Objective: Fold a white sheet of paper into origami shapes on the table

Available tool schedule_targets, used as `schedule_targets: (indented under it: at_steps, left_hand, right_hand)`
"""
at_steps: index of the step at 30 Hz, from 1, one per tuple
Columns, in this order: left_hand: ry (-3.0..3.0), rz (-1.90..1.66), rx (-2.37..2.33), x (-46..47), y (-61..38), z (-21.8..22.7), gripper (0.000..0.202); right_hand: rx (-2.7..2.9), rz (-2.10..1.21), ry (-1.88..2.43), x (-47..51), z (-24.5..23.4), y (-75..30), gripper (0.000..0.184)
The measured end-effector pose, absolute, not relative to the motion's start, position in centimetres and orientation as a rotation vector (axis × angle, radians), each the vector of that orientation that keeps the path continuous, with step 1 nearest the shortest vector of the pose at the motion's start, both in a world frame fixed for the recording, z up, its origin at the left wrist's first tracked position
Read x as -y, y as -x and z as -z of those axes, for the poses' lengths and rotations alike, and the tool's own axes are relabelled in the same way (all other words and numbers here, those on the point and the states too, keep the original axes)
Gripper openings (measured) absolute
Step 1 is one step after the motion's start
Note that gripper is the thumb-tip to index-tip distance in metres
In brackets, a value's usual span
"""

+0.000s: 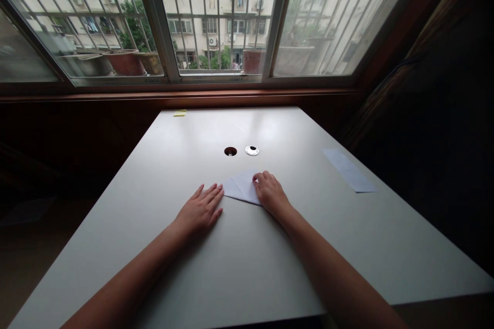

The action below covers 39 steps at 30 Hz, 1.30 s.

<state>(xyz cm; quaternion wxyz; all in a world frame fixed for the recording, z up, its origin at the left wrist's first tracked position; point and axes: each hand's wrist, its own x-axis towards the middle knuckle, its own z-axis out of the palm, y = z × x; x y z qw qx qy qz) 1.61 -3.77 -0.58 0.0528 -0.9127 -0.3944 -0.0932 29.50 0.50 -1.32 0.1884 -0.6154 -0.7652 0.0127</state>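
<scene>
My left hand (pixel 200 211) lies flat on the white surface (pixel 247 267), fingers open and spread, tips just beside the paper (pixel 241 188). My right hand (pixel 272 195) rests on the paper, fingers curled; whether they pinch it I cannot tell. The paper is pale and folded to a flat triangle, near centre. Farther off are a hole (pixel 230 151) and a cap (pixel 252 150).

The counter (pixel 270 267) bears a folded paper (pixel 240 188) near the middle, a sheet (pixel 349 169) right, a yellow note (pixel 179 112) far left, a cap (pixel 252 150).
</scene>
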Motion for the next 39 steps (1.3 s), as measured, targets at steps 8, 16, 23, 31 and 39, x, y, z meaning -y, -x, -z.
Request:
schedule_targets:
  at_steps: [8,16,23,31,39]
  left_hand:
    - [2.583,0.251,1.358,3.7,0.3,0.3,0.052]
    - [2.708,0.336,1.100,5.2,-4.3,-1.1,0.056]
    - [2.881,0.360,0.980,6.0,-8.4,-0.2,0.056]
    - [2.837,0.358,1.141,5.9,-5.8,0.3,0.056]
    - [2.679,0.324,1.341,5.5,-1.8,0.0,0.053]
  right_hand:
    - [2.161,-0.046,1.733,-0.7,1.4,-29.9,0.016]
    - [2.163,-0.024,1.739,-0.7,1.0,-29.3,0.017]
    - [2.175,0.022,1.767,-0.6,0.5,-28.5,0.017]
    - [2.168,0.000,1.751,-0.5,0.8,-28.9,0.016]
    - [2.155,-0.067,1.742,-0.6,1.0,-29.7,0.017]
